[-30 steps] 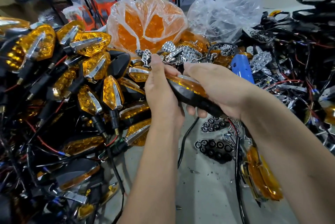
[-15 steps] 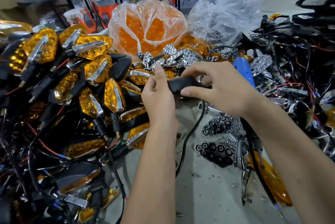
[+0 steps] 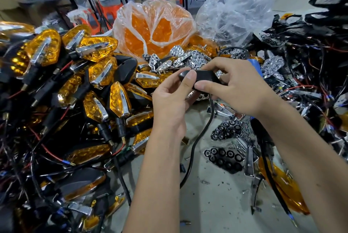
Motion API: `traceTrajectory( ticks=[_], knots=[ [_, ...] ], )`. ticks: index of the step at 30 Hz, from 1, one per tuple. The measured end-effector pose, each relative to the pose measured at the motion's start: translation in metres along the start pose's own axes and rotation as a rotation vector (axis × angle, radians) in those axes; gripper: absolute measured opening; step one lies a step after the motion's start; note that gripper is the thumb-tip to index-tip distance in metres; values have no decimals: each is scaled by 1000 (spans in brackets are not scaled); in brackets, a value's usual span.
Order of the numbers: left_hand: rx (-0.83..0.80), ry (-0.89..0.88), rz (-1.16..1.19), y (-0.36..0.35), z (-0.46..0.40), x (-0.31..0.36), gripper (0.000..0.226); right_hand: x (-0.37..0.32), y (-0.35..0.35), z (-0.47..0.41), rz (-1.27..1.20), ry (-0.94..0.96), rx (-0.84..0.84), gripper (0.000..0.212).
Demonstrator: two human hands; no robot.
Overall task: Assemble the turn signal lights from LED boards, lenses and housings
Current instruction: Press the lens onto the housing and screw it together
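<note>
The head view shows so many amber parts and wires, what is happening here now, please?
A person is assembling turn signal lights by hand. The left hand and the right hand both pinch one black plastic housing, whose black cable hangs down toward the grey floor. To the left lies a big pile of finished amber-lens signal lights. Behind the hands are a clear plastic bag of orange lenses and loose chrome reflector pieces.

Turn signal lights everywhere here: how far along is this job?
Done: a big pile of finished amber lights lies at left. In hand: both the left hand and right hand hold one black housing with its cable hanging. Left: a bag of amber lenses, chrome reflectors and wired parts at right.
</note>
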State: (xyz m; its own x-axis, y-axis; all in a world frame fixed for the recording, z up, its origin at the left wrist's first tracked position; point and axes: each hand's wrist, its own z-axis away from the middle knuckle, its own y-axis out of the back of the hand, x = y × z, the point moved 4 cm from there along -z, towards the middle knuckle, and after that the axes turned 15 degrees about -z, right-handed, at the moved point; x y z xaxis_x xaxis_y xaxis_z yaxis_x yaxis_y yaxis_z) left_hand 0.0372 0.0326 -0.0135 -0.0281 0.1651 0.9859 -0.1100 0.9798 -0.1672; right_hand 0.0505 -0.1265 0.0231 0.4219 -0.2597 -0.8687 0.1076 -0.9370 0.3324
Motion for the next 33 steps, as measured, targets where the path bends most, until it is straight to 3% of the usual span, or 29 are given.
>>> traceTrajectory(
  ticks=[9, 17, 20, 25, 29, 33],
  knots=[
    [-134, -1, 57, 1, -1, 1, 34, -1, 6, 6, -56, 43, -2, 30],
    [19, -124, -104, 5, 2, 8, 30, -3, -1, 4, -143, 70, 4, 6],
    [-26, -104, -1, 7, 1, 10, 46, -5, 4, 3, -237, 40, -15, 12],
    [41, -10, -1, 4, 1, 4, 34, 3, -2, 5, -345, -152, -48, 25],
    [70, 14, -17, 4, -1, 3, 19, 2, -4, 7, -370, -144, -21, 39],
    [51, 17, 10, 2, 0, 4, 27, 4, -4, 6, -376, -150, -1, 44]
  ],
)
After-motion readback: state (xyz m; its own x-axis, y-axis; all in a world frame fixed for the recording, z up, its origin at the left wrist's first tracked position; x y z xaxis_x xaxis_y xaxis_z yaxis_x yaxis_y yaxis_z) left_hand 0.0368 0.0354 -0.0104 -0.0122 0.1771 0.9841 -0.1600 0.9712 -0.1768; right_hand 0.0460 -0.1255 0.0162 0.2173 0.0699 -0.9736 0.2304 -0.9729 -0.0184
